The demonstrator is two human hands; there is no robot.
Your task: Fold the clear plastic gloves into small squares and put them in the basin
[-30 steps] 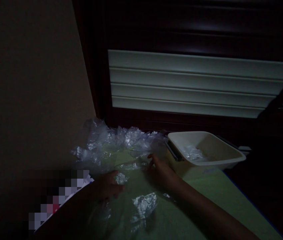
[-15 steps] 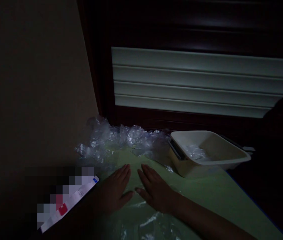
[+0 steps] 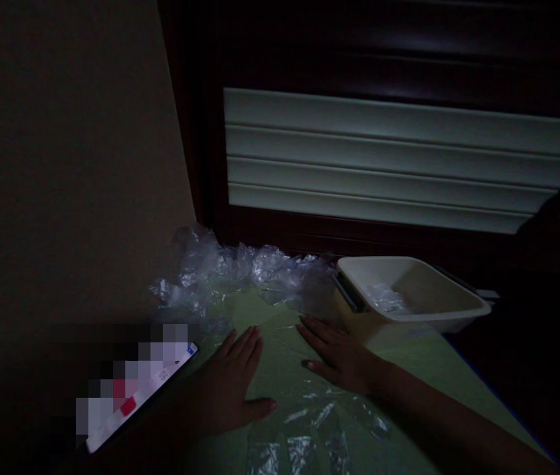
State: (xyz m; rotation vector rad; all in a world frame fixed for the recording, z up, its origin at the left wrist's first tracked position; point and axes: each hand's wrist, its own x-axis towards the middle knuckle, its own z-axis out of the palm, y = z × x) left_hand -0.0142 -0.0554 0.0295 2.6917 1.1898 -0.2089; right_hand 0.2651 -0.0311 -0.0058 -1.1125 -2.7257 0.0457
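Note:
My left hand [image 3: 235, 379] lies flat on the green tabletop [image 3: 252, 309], fingers forward and thumb stretched toward the middle. My right hand [image 3: 336, 353] rests palm down to its right, fingers apart, near the front of a cream plastic bin [image 3: 383, 333]. Several clear plastic bags [image 3: 302, 452] lie flat and shiny on the table nearer me, below and between my hands. Neither hand grips anything. In the dim light I cannot tell whether a sheet of film lies under the palms.
Crumpled clear plastic bags [image 3: 264, 264] are heaped along the table's back edge. A little clear plastic [image 3: 388, 299] sits inside the bin. A lit phone [image 3: 148, 389], partly blurred, is at the left beside a wall [image 3: 62, 165]. Behind stands a dark door with pale slats [image 3: 359, 148].
My hands have moved apart. The right hand slid right and slightly forward, toward the bin; the left hand spread its thumb and stayed nearly in place.

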